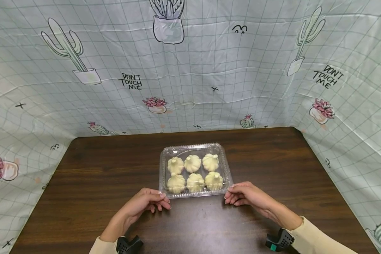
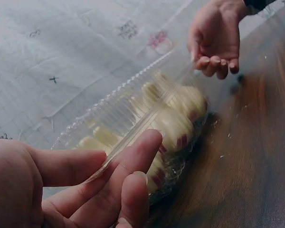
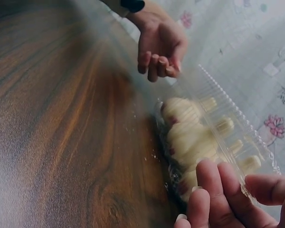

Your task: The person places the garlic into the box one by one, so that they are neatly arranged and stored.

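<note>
A clear plastic clamshell container (image 1: 195, 150) lies on the dark wooden table with its lid over several pale, ridged, garlic-shaped pieces (image 1: 192, 163) in two rows. At its near left corner my left hand (image 1: 147, 201) pinches the rim between thumb and fingers. My right hand (image 1: 249, 197) pinches the near right corner the same way. In the left wrist view the thumb and index finger (image 2: 142, 149) grip the thin plastic edge. Small dark red marks show low on the pale pieces (image 3: 194, 140) in the right wrist view.
The brown wooden table (image 1: 108, 165) spreads around the container. A pale grid-patterned cloth (image 1: 193, 63) with cactus drawings hangs behind it and along both sides. Each wrist wears a black device (image 1: 280, 240). Tiny light specks (image 2: 222, 156) dot the wood near the container.
</note>
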